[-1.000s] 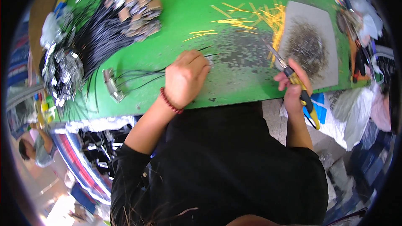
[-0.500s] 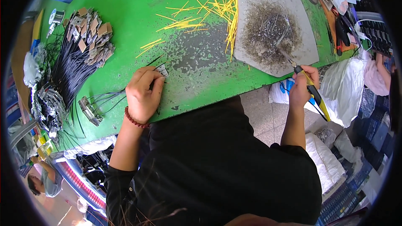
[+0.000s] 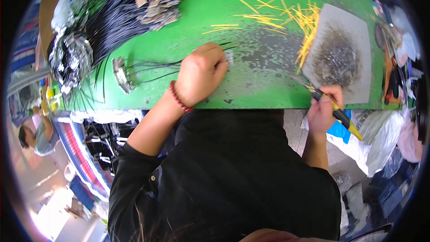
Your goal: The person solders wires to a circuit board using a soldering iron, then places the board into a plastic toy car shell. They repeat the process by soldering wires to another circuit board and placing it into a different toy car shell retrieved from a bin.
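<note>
My right hand [image 3: 325,110] grips a yellow and black soldering iron [image 3: 337,111]. Its metal tip points up and left, just off the lower left edge of a grey board [image 3: 362,54] with a dark, burnt-looking patch and loose wire scraps. Near the table's middle, my left hand [image 3: 202,69] is closed around several black wires [image 3: 154,65]. A small pale metallic piece [image 3: 230,57] shows beside its fingers; how it is held is hidden. The wires run left to a bundle of flat silvery pieces [image 3: 122,75] lying on the green table [image 3: 264,96].
Thin yellow sticks [image 3: 309,22] lie scattered left of the grey board. At the back left is a big bundle of black wires [image 3: 118,24] with brown and silver ends [image 3: 156,0]. Tools [image 3: 392,78] lie at the right end. Another person [image 3: 38,132] is at far left.
The soldering iron has left the burnt patch, its tip moving left toward my left hand. My left hand stays closed on the wires. The whole view has shifted and turned.
</note>
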Action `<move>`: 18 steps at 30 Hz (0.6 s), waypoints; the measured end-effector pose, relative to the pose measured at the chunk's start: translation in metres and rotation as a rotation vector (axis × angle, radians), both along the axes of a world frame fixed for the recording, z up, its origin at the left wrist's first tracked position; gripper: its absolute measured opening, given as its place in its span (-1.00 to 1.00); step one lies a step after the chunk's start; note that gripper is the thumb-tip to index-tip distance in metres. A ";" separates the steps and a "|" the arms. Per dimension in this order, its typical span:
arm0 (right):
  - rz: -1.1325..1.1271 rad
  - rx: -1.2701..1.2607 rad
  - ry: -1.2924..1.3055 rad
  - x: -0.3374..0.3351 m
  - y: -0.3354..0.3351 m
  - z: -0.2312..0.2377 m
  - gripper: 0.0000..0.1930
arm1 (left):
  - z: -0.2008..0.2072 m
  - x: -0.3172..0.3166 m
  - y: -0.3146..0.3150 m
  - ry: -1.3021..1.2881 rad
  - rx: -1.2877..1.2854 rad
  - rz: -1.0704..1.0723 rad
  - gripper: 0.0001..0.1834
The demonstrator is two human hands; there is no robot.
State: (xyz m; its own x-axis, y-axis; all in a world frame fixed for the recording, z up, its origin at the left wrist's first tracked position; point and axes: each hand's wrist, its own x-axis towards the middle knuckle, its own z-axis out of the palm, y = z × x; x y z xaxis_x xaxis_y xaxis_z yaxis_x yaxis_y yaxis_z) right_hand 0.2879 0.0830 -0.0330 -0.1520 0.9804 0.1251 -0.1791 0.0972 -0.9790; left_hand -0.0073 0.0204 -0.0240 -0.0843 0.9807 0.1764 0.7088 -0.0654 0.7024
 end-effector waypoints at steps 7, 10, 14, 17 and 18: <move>0.224 -0.088 0.072 -0.077 0.003 -0.007 -0.80 | -0.007 -0.001 -0.001 -0.013 -0.005 0.044 -0.94; 0.222 -0.059 0.054 -0.088 0.002 -0.009 -0.86 | -0.007 -0.003 0.000 0.021 -0.014 0.040 -0.93; 0.246 -0.018 -0.010 -0.086 -0.002 -0.018 -0.89 | -0.006 -0.004 0.001 0.041 -0.025 0.038 -0.93; 0.249 -0.020 -0.034 -0.084 0.000 -0.021 -0.88 | -0.006 -0.005 0.001 0.047 -0.026 0.043 -0.93; 0.251 -0.021 -0.038 -0.085 0.000 -0.021 -0.88 | -0.006 -0.005 0.002 0.044 -0.026 0.046 -0.93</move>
State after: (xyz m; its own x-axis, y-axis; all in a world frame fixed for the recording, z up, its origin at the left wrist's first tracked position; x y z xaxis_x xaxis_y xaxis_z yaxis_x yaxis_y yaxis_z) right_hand 0.2032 0.0826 -0.0542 -0.3955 0.9135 0.0952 -0.1586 0.0341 -0.9868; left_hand -0.0119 0.0221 -0.0304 -0.1217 0.9804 0.1551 0.7407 -0.0143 0.6716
